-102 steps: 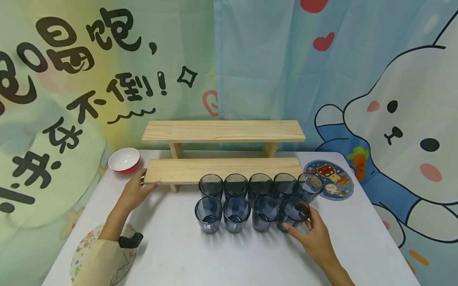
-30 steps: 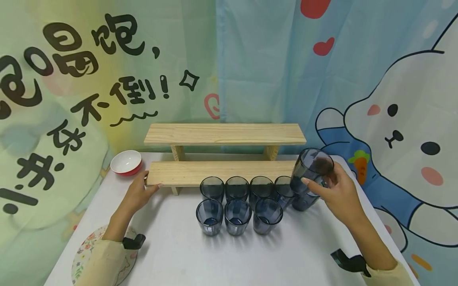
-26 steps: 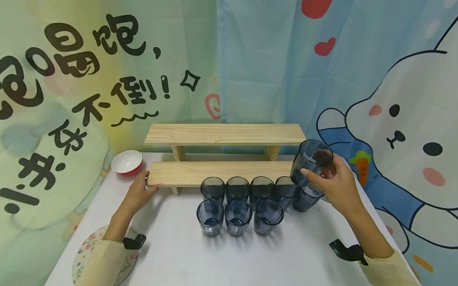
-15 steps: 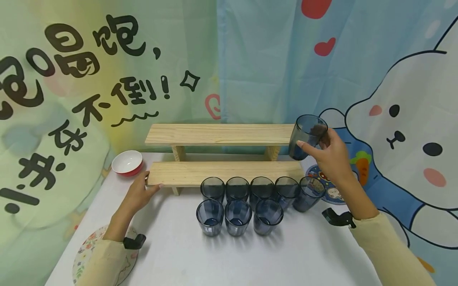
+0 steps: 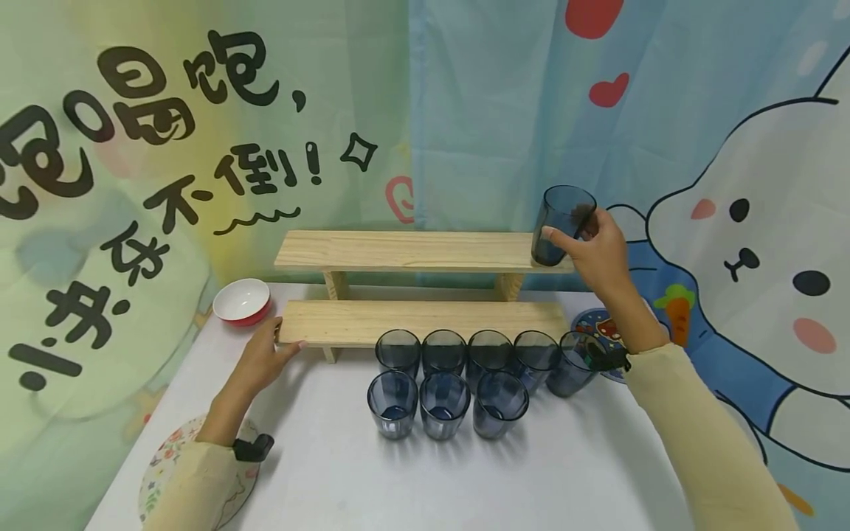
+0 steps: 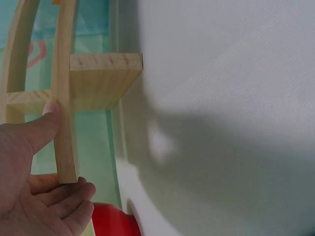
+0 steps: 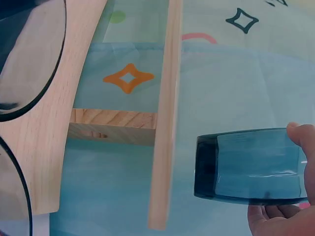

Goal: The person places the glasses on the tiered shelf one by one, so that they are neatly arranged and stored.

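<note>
My right hand [image 5: 600,254] grips a blue-tinted drinking glass [image 5: 556,234], thumb on the near side and fingers round the far side. The glass is upright over the right end of the upper board [image 5: 412,251] of a two-step wooden shelf. In the right wrist view a gap separates the glass base [image 7: 205,167] from the board edge [image 7: 166,128]. My left hand [image 5: 262,358] holds the left end of the lower board [image 5: 418,318]; in the left wrist view its thumb [image 6: 44,129] presses one face and the fingers curl at the end.
Two rows of blue glasses [image 5: 443,405] stand before the shelf. A red-and-white bowl [image 5: 242,302] is left of it, a round cartoon mat [image 5: 604,324] right. A floral plate or mat [image 5: 162,464] lies under the left forearm. A printed curtain [image 5: 478,110] hangs behind.
My right hand has lifted the glass from the front row's right end, then raised it up and back to the upper board. The left hand stays on the lower board.
</note>
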### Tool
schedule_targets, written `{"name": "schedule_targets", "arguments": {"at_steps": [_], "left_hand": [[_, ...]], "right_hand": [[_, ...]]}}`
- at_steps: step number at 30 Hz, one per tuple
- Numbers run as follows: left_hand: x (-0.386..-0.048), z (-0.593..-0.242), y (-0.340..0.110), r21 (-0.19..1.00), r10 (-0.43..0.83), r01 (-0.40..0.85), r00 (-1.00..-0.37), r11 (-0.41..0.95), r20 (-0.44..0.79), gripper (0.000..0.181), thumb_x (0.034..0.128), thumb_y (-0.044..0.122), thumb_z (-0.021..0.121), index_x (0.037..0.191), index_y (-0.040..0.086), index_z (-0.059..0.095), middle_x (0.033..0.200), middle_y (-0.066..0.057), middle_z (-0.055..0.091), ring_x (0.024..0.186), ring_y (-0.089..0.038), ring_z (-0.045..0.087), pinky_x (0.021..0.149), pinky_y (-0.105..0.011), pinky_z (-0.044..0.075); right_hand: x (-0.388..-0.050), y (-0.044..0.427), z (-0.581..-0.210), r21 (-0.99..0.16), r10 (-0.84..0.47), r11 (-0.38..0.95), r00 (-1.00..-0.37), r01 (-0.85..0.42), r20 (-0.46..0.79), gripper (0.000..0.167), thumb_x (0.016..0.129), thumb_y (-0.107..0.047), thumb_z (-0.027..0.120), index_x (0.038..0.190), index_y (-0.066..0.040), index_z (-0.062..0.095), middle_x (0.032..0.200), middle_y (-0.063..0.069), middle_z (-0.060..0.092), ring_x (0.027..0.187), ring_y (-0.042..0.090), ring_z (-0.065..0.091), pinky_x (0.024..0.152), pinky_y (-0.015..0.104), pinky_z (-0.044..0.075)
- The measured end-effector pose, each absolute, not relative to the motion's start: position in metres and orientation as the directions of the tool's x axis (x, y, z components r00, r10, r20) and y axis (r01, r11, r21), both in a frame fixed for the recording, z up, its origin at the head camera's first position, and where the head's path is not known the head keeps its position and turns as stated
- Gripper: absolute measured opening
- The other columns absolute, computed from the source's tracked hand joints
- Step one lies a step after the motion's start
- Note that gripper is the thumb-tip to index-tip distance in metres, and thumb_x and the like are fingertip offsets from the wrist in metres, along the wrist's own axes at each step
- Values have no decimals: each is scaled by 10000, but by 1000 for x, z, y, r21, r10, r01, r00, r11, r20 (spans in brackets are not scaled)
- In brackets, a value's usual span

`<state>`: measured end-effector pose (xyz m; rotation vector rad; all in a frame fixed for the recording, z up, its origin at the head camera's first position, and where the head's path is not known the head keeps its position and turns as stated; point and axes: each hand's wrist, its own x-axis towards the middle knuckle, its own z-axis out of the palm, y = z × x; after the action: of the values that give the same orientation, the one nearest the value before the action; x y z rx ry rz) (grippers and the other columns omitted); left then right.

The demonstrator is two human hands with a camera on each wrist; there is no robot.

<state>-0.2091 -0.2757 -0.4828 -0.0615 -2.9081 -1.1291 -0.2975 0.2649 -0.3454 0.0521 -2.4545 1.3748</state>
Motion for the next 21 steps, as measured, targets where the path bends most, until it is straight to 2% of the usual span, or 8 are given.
{"name": "schedule_targets", "arguments": {"at_steps": [4, 9, 15, 21], "left_hand": [[-209, -482, -275, 678, 28, 45, -999, 734, 35, 713, 1015, 172, 706, 1491, -214, 340, 1496, -438, 418, 1414, -570, 405, 1176, -668, 331], [-209, -482, -274, 675, 25, 40, -999, 737, 32, 702, 1017, 167, 703, 1490, -211, 347, 1488, -436, 429, 1406, -566, 420, 1173, -662, 340], [-210, -481, -274, 676, 24, 42, -999, 736, 35, 691, 1014, 160, 705, 1483, -209, 357, 1488, -431, 431, 1418, -563, 408, 1185, -660, 323], [-209, -479, -273, 674, 14, 13, -1000, 739, 4, 707, 1025, 184, 696, 1501, -197, 338, 1505, -424, 415, 1426, -561, 399, 1185, -664, 323]], "right_hand": [[-308, 264, -350, -819, 149, 543, -939, -183, 309, 713, 932, -553, 755, 1352, -35, 503, 1203, 74, 538, 1121, 225, 499, 904, 408, 414], [-318, 265, -355, -811, 156, 558, -937, -178, 313, 697, 940, -534, 753, 1335, -14, 509, 1156, 79, 522, 1035, 191, 459, 859, 386, 385], [-326, 267, -357, -812, 154, 559, -942, -166, 298, 759, 941, -548, 745, 1389, 13, 498, 1236, 152, 540, 1052, 196, 464, 876, 394, 395], [-327, 264, -356, -812, 153, 561, -944, -159, 291, 759, 937, -564, 742, 1381, 4, 503, 1220, 143, 539, 1068, 220, 474, 882, 410, 401]]}}
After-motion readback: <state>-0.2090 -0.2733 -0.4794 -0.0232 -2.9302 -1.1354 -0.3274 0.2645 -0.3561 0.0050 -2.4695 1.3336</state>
